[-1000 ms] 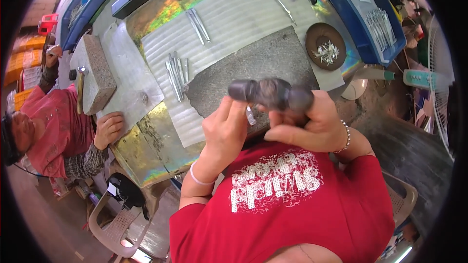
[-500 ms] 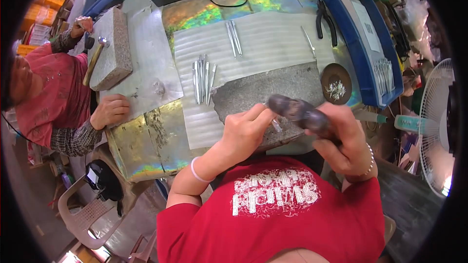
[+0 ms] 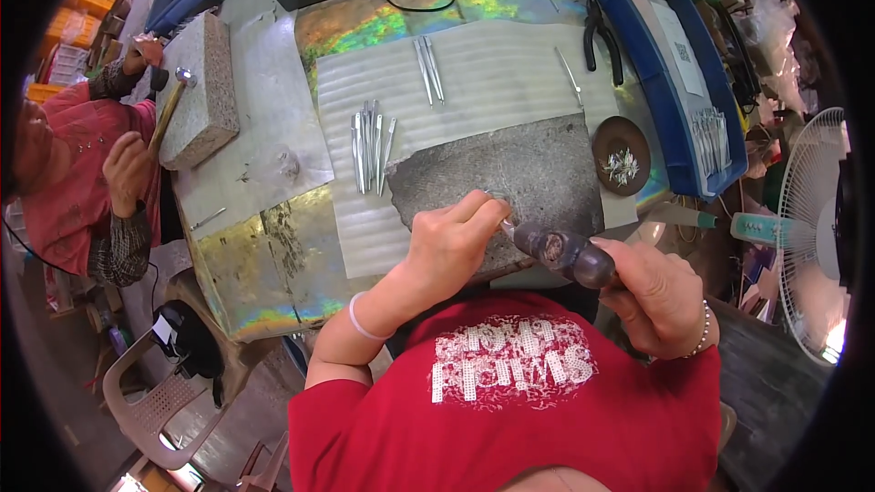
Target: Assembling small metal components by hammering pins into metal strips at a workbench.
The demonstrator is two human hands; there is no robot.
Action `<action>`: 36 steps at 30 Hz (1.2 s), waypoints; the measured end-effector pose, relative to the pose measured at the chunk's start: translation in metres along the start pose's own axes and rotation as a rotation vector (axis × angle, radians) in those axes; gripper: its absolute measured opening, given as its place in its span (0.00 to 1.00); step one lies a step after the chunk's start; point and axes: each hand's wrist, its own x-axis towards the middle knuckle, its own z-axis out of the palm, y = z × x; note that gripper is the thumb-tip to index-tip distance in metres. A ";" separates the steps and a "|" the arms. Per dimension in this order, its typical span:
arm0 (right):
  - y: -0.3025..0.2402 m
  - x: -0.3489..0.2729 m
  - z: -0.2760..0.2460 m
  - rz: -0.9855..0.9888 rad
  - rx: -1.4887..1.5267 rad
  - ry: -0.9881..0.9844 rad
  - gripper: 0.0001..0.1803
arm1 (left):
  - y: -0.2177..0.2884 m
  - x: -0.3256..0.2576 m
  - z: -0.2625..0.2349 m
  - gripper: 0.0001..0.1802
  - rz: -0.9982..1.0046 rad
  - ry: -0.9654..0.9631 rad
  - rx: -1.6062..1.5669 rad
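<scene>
My right hand (image 3: 652,301) is closed around a hammer; its dark rounded head (image 3: 580,260) points toward my left fingers and the handle is hidden. My left hand (image 3: 453,241) pinches a small shiny metal piece (image 3: 508,226), mostly covered by my fingers, over the near part of a grey stone slab (image 3: 510,159). The hammer's face is close beside that piece; whether they touch I cannot tell. Left of the slab several slim silvery tweezer-like tools (image 3: 368,153) lie on a white foam sheet (image 3: 492,59), with a couple more (image 3: 428,70) farther back.
A brown bowl (image 3: 605,135) of small silvery bits sits right of the slab. Beyond are black-handled pliers (image 3: 602,41), a blue tray (image 3: 658,118) and a fan (image 3: 814,237). At left, a co-worker (image 3: 77,191) sits by a granite block (image 3: 196,96) with another hammer (image 3: 169,114).
The hammer and my right hand have shifted down and slightly right. My left hand stays near the same spot. The co-worker's nearer hand has lifted off the table, where a slim metal tool now shows.
</scene>
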 end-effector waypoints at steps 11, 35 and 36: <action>-0.033 -0.007 -0.028 0.072 -0.443 -0.199 0.24 | 0.005 0.002 -0.003 0.12 -0.021 -0.051 0.006; 0.074 -0.013 0.079 0.340 -0.403 0.082 0.29 | 0.011 0.006 -0.039 0.08 -0.766 0.126 -1.570; 0.073 -0.012 0.078 0.346 -0.402 0.082 0.29 | 0.010 0.007 -0.038 0.08 -0.769 0.122 -1.572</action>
